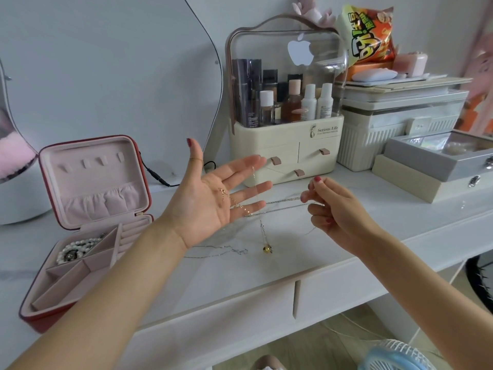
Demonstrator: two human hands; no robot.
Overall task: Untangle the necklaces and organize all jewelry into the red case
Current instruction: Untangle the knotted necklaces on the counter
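Note:
My left hand [213,196] is held palm up with fingers spread, and a tangle of thin gold chain [232,200] lies across the palm and fingers. My right hand [330,206] pinches a silver chain [282,205] that stretches from it to my left fingers. A gold pendant [267,248] hangs on a chain below, just above the tabletop. Another silver necklace [221,251] lies loose on the table. The red case [88,222] stands open at the left, pink inside, with a pearl necklace [77,248] in its rear left compartment.
A cream cosmetics organizer [285,145] with a clear lid stands behind my hands. Grey and beige boxes [426,166] sit at the right, with white bins behind. A mirror [106,62] leans at the back left, and a black cable [160,177] runs beside the case. A blue fan [394,356] is below.

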